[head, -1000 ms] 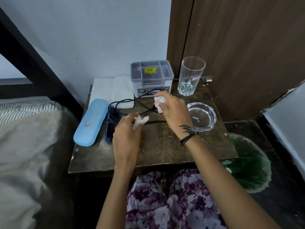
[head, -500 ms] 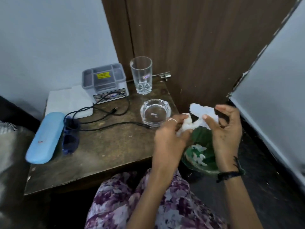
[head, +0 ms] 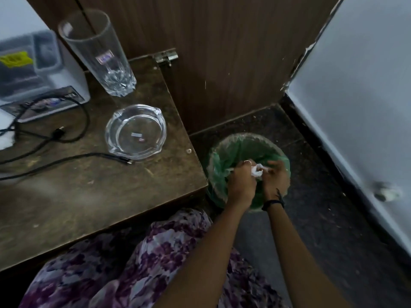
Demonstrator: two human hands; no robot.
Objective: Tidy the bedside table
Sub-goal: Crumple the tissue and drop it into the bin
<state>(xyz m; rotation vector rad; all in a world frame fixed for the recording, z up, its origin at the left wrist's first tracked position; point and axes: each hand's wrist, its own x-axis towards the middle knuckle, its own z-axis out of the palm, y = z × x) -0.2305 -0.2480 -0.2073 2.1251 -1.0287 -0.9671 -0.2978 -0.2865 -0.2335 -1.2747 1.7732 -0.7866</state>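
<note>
Both hands reach down over the waste bin (head: 224,156), which is lined with a green bag and stands on the floor right of the bedside table (head: 93,190). My left hand (head: 241,185) and my right hand (head: 274,178) meet above the bin's opening, with crumpled white tissue (head: 256,171) pinched between their fingers. A ring shows on my left hand and a black band sits on my right wrist. How much tissue each hand holds is hidden by the fingers.
On the table stand a tall drinking glass (head: 100,54), a glass ashtray (head: 135,132) and a grey organiser box (head: 29,70), with black cables (head: 66,138) trailing across the top. A wooden door (head: 222,52) rises behind; a pale wall (head: 360,107) is at the right.
Both hands carried the tissue pieces from the tabletop to the right and down, and now hold them low over the bin's opening. The view has swung right and downward.
</note>
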